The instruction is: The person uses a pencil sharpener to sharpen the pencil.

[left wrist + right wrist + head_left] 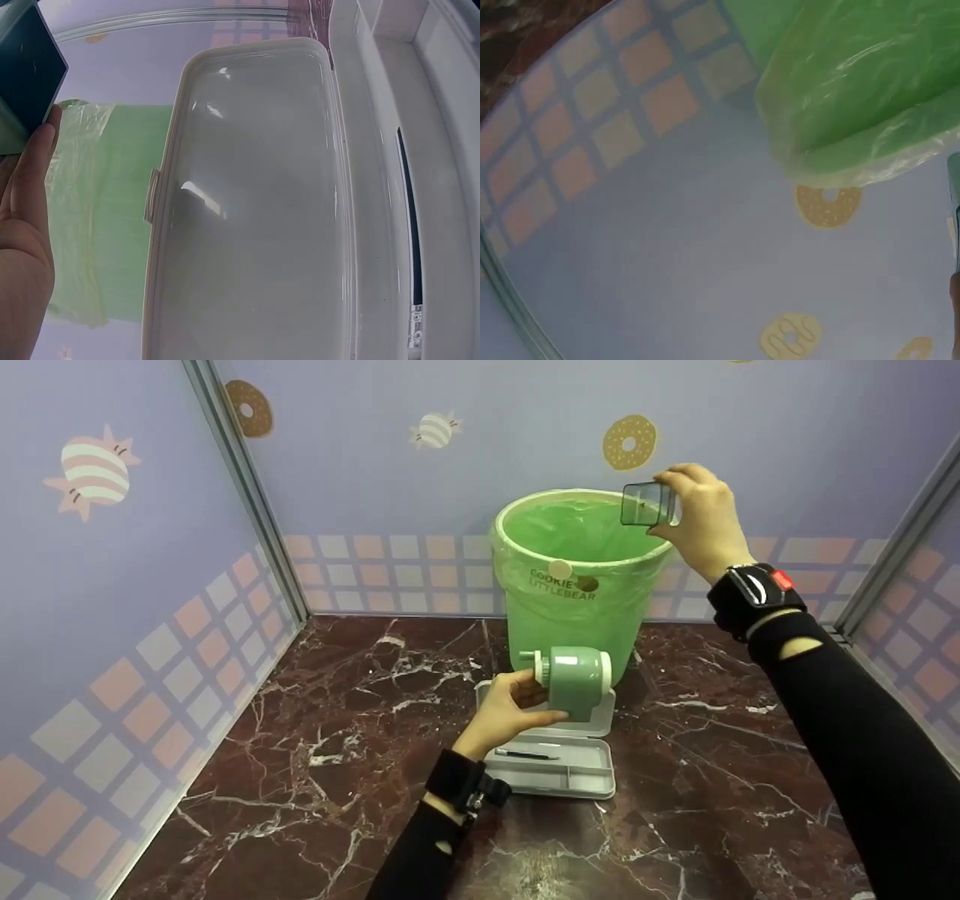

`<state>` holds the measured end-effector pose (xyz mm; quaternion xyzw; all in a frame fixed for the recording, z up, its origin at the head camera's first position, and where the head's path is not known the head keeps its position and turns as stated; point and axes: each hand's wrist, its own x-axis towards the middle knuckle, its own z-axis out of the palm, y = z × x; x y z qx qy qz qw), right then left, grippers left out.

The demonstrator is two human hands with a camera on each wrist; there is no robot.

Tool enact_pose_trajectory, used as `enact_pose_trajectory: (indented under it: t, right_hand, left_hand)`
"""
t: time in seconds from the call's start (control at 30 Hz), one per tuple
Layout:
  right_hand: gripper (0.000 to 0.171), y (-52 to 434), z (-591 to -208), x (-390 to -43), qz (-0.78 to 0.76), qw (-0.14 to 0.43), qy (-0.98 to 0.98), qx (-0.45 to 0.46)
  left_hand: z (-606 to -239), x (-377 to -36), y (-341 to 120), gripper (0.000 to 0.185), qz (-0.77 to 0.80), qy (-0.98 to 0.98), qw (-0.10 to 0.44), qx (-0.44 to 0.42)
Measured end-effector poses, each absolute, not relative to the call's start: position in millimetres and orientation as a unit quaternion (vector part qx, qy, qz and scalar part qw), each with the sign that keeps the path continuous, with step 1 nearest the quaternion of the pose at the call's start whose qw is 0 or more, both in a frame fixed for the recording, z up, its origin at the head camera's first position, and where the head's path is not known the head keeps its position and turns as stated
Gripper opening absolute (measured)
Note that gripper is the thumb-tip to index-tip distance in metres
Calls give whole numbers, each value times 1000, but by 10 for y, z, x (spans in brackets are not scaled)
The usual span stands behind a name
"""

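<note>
The right wrist view shows almost nothing of the right hand: only a sliver of finger and a dark edge at the right border. It mostly shows the bag-lined rim of the green bin point(870, 97) against the wallpaper. The left wrist view crops the left hand point(22, 247) to part of the palm and one straight finger lying against a dark panel at the top left corner. The rest of that frame is filled by the open lid of the white pencil case point(247, 210), seen close up. A dark pencil point(409, 225) shows as a thin line in the case's tray.

Only the head view shows both hands whole. The left hand point(510, 709) grips the green pencil sharpener point(574, 679), with fingers curled round its crank end. The sharpener is held just above the pencil case point(555, 769), which lies open on the marble table point(300, 750). The right hand point(697, 521) pinches a small translucent grey shavings drawer point(646, 504) between thumb and fingers. The drawer is tilted over the right rim of the bin point(574, 570). Whether the drawer holds anything cannot be made out.
</note>
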<state>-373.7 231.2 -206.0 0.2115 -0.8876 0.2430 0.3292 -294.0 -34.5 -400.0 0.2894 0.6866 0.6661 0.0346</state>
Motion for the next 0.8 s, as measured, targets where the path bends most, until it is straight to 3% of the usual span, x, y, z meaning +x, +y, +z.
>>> enact_pose_trajectory:
  t: [0.23,0.5,0.8]
  right_hand:
    - [66,2459,-2246,-3619,490,287,-815,115]
    - [66,2596,-2717,-3277,636,236,-727,105]
    - [70,2559,-3490,-2866,619,178,-757,112]
  left_hand:
    - [-4003,-2946,-358,53,669,683,17,294]
    - [-3995,-2952,-390,53,671,678,-2,301]
    - [-3994,-2961,-406,52,679,676,-15,287]
